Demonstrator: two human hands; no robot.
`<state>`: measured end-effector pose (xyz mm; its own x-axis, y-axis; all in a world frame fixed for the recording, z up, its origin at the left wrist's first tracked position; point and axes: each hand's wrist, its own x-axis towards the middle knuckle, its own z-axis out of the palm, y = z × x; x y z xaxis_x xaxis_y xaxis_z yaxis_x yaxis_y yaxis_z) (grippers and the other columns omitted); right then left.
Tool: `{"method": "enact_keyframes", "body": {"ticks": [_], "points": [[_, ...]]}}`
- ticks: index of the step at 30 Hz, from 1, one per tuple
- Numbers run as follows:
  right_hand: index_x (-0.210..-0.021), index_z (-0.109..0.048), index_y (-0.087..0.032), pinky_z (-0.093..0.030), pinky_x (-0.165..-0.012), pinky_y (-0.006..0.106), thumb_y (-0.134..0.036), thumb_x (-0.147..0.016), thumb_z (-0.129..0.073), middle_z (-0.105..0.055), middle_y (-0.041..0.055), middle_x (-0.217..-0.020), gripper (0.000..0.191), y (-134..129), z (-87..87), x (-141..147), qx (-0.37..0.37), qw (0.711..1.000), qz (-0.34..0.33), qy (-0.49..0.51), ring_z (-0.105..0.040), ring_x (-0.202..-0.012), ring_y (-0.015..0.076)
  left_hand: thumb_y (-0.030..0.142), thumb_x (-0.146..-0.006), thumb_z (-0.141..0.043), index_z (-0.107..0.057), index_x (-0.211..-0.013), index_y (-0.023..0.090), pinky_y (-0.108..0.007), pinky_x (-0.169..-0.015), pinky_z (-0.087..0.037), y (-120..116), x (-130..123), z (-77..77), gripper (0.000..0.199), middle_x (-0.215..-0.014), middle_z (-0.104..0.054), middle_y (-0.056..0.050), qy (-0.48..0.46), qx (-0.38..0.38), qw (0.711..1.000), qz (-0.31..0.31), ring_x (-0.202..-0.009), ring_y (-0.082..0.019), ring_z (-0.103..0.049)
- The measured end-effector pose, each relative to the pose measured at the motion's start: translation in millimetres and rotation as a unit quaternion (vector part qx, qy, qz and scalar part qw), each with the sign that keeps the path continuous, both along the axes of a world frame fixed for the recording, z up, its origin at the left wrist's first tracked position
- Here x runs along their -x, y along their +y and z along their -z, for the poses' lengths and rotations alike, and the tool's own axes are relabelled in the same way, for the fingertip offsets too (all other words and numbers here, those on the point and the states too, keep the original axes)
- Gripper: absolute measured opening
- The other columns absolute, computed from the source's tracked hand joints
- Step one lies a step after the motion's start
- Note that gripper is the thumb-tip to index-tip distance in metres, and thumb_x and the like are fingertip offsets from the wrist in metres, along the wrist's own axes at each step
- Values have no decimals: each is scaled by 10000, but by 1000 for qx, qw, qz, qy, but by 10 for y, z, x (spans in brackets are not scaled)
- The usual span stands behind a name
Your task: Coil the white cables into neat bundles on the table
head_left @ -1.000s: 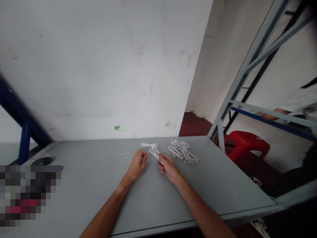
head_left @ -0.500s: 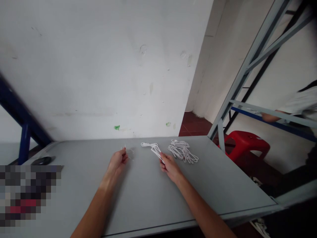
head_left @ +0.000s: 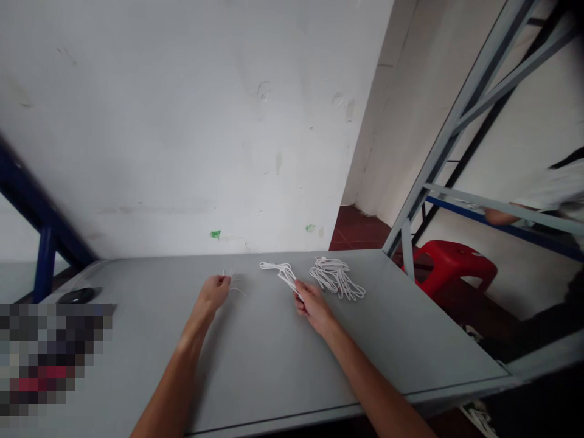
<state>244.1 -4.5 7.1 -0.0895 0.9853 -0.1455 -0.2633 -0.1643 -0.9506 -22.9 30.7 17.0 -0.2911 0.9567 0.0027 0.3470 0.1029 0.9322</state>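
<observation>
My right hand (head_left: 313,304) is closed around a folded bundle of white cable (head_left: 286,275). The bundle's far end reaches forward and left over the table, and its near end is hidden in my fist. My left hand (head_left: 215,293) is pinched shut beside several thin white strands (head_left: 239,289) on the table, which look like wire ties. Whether a strand is between its fingertips is too small to make out. Right of my right hand lies a pile of coiled white cables (head_left: 336,278).
The grey table (head_left: 264,359) meets a white wall (head_left: 205,134). A black computer mouse (head_left: 76,296) lies at the left, behind a blurred-out patch. On the right stand a grey metal frame (head_left: 438,152) and a red stool (head_left: 449,267). Another person's arm (head_left: 499,214) shows beyond.
My left hand has shifted slightly left, away from the thin strands, so more of them show. My right hand and the cable bundle have stayed in place.
</observation>
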Motion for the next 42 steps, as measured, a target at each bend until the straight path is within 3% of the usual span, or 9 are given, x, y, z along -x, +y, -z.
{"method": "enact_keyframes", "body": {"ticks": [9,14,17,22,25,31,36,42], "points": [[-693,-465,-195,-147,-360,173,-611,-661,-696,-447,-79,-609,476,13,16,-2,4,1000,9,-9,-332,-417,24,171,-736,-552,-462,-543,212,-248,-563,-265,81,-49,46,216,-531,-478,16,127,-35,991,-3,-559,-156,-436],[-710,-488,-189,-148,-366,175,-591,-690,-690,-456,-78,-609,450,8,13,-12,-4,1000,7,-8,-334,-417,23,243,-805,-511,-574,-723,198,-257,-612,-351,57,53,21,113,-708,-641,-38,171,-57,984,3,-661,-189,-560],[-701,-490,-188,-142,-364,177,-606,-683,-697,-463,-74,-608,466,16,20,-22,-4,1000,7,-6,-340,-411,23,311,-825,-510,-612,-807,192,-266,-635,-378,23,185,-19,158,-788,-686,-58,272,-46,961,21,-688,-193,-593],[-699,-479,-190,-141,-357,171,-620,-662,-709,-461,-76,-607,489,32,33,-26,0,1000,7,1,-337,-407,22,346,-792,-568,-658,-827,198,-265,-678,-412,-27,384,21,176,-858,-716,-52,380,23,910,163,-744,-194,-627],[-710,-479,-193,-140,-355,171,-619,-665,-704,-460,-78,-610,484,32,37,-24,6,1000,4,-4,-336,-407,21,265,-782,-575,-662,-885,202,-266,-694,-419,-24,399,81,149,-914,-710,-62,429,26,888,165,-803,-206,-634],[-698,-480,-190,-146,-362,180,-602,-701,-688,-455,-71,-617,461,15,29,-28,-7,1000,-1,-10,-344,-417,24,219,-861,-497,-636,-797,190,-285,-695,-424,18,252,179,155,-900,-681,-95,474,32,858,194,-807,-216,-639],[-701,-484,-188,-148,-370,175,-594,-686,-711,-449,-72,-618,465,16,25,-33,-6,1000,-3,1,-340,-420,21,230,-896,-451,-614,-817,167,-282,-659,-413,26,197,226,192,-929,-677,-123,473,10,866,158,-784,-209,-638],[-689,-473,-193,-143,-358,172,-621,-680,-696,-441,-74,-609,483,32,43,-44,-7,1000,-5,-11,-336,-413,25,311,-883,-422,-624,-818,173,-251,-610,-401,83,268,135,253,-754,-682,-42,323,-6,942,90,-663,-165,-600]]}}
